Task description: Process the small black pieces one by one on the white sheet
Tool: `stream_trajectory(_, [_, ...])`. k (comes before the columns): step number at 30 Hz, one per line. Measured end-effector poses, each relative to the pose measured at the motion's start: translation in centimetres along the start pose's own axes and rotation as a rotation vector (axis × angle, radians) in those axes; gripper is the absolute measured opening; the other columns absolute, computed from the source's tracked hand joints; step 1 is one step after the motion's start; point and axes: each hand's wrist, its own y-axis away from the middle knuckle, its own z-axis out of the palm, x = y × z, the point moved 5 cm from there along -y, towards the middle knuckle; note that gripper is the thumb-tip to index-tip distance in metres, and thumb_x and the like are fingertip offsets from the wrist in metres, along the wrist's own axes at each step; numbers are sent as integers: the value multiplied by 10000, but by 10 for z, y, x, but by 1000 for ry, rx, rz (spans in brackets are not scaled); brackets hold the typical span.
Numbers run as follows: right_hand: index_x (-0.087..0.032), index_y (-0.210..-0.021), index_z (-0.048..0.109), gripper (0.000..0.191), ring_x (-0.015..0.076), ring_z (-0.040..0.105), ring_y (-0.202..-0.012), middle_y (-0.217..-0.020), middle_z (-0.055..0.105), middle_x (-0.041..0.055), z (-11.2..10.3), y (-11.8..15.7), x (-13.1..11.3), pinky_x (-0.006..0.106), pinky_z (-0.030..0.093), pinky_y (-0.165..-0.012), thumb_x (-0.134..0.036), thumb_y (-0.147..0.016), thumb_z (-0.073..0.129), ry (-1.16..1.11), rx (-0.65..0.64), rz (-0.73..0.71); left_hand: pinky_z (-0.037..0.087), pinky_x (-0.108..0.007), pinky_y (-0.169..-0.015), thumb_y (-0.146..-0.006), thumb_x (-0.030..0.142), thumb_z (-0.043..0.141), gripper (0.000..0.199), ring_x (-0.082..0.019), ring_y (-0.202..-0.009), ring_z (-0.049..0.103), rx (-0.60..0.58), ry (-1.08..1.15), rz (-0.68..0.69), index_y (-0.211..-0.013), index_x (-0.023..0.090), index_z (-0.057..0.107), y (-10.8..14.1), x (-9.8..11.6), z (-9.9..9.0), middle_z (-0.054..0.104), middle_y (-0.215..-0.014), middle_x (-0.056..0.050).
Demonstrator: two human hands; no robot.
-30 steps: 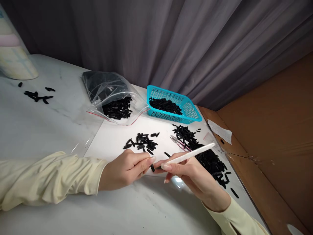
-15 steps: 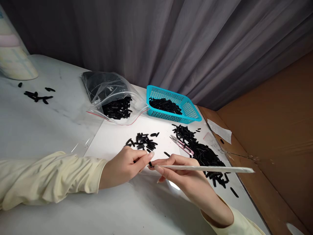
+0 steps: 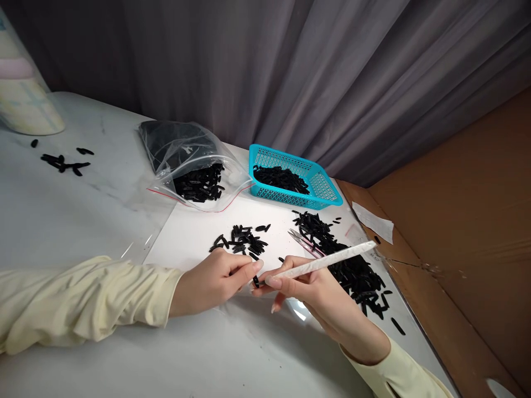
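My left hand (image 3: 222,279) is closed in a pinch, with a small, elongated black piece (image 3: 255,282) sticking out below the thumb tip. My right hand (image 3: 309,290) grips a slim, white stick-like tool (image 3: 332,258); its working end lies hidden among the fingers, close to the black piece. The tool's long free end slants up to the right. Just beyond my hands, a small pile of similar black pieces (image 3: 248,241) lies on a white sheet (image 3: 178,235).
A blue perforated basket (image 3: 286,199) and an open zip bag (image 3: 199,166), each holding black pieces, stand at the back. On the right, pink-handled thread snips (image 3: 305,243) lie against a larger black heap (image 3: 352,268). Several loose pieces (image 3: 62,163) lie far left.
The tool's free end has swung upward, from nearly level to a slant, as my right hand turned. My left hand stays almost in place with the black piece.
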Motion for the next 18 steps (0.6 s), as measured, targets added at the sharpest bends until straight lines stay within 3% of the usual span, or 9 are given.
stream_trajectory(4, [-141, -649, 642, 210, 231, 682, -849, -785, 713, 80, -6, -1, -1, 253, 552, -571, -318, -678, 751, 57, 22, -29, 283, -203, -410, -889, 328, 342, 403, -70, -387, 302, 31, -44, 18, -513, 183, 339, -1, 7, -8, 328, -407, 69])
stream_trajectory(7, [-146, -699, 699, 211, 200, 675, -772, -820, 722, 90, -19, -2, -4, 252, 551, -566, -351, -677, 744, 246, 111, -121, 317, -201, -449, -897, 319, 356, 417, -73, -404, 350, 167, -230, 99, -506, 176, 363, -20, 27, -30, 357, -411, 65])
stream_trajectory(10, [-156, -794, 732, 223, 159, 642, -595, -733, 715, 71, -33, -5, -6, 231, 508, -469, -368, -750, 678, 520, 196, -276, 402, -203, -568, -952, 341, 301, 471, -93, -506, 490, 305, -523, 118, -543, 159, 446, -68, 52, -57, 483, -484, 34])
stream_trajectory(13, [-176, -831, 725, 243, 122, 569, -464, -592, 666, 25, -40, -10, -8, 218, 444, -419, -321, -871, 533, 895, 245, -582, 458, -259, -736, -965, 331, 329, 432, -144, -718, 599, 320, -743, 77, -681, 121, 577, -132, 67, -77, 613, -684, -27])
stream_trajectory(16, [-167, -924, 697, 297, 137, 567, -500, -608, 645, 36, -43, -11, -3, 242, 444, -482, -269, -928, 419, 1193, 338, -888, 513, -369, -768, -904, 307, 523, 251, -186, -880, 606, 283, -823, -8, -1058, 116, 574, -180, 65, -88, 605, -1028, -76])
stream_trajectory(18, [-129, -1039, 656, 319, 157, 558, -521, -627, 625, 54, -44, -12, 3, 262, 426, -485, -236, -940, 371, 1309, 348, -997, 509, -404, -806, -898, 284, 537, 300, -213, -966, 583, 279, -864, -41, -1161, 140, 528, -195, 59, -90, 557, -1146, -93])
